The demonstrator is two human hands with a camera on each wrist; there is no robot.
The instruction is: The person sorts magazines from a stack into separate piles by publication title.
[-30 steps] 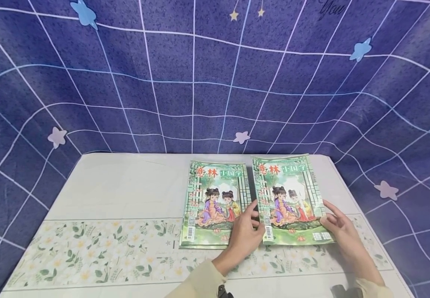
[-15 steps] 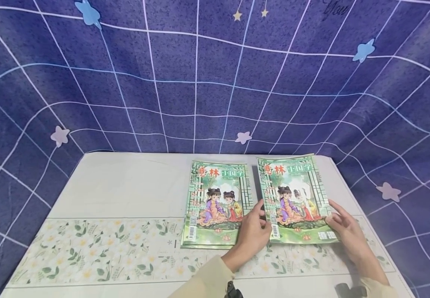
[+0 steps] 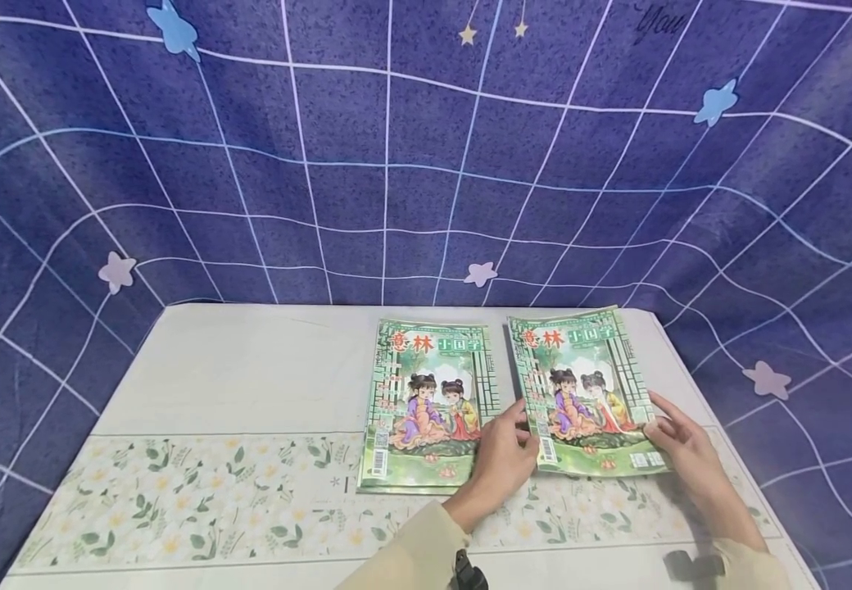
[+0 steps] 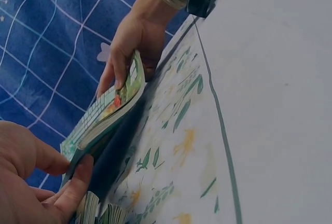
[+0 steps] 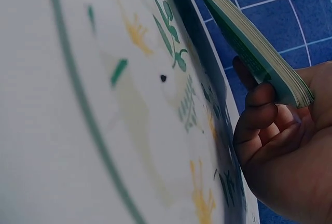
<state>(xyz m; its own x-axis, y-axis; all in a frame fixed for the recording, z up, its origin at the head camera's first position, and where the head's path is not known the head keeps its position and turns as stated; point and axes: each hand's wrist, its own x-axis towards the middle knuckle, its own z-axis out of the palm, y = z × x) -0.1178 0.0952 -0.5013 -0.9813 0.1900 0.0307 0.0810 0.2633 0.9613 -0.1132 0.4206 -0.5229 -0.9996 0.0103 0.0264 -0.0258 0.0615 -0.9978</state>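
Observation:
A green magazine (image 3: 588, 397) with two drawn figures on its cover is held up off the table, slightly tilted. My left hand (image 3: 503, 455) pinches its left edge near the lower corner; in the left wrist view, thumb and fingers (image 4: 80, 182) close on the spine. At the opposite side my right hand (image 3: 691, 451) grips the right edge, thumb on the cover and fingers beneath, as the right wrist view shows with the page edges (image 5: 270, 63). Just left of it, a stack of matching magazines (image 3: 426, 410) lies on the table, partly covered by my left hand.
The white table (image 3: 234, 360) has a floral band (image 3: 197, 500) running across it. Behind and at both sides hangs a blue curtain (image 3: 337, 197) with a grid and stars, meeting the table's back edge. A dark wrist strap (image 3: 466, 569) sits on the left sleeve.
The held magazine has shifted slightly right, with both hands still on it, and its lower edge has come up a little. Glare on its cover has faded. The stack stays in place.

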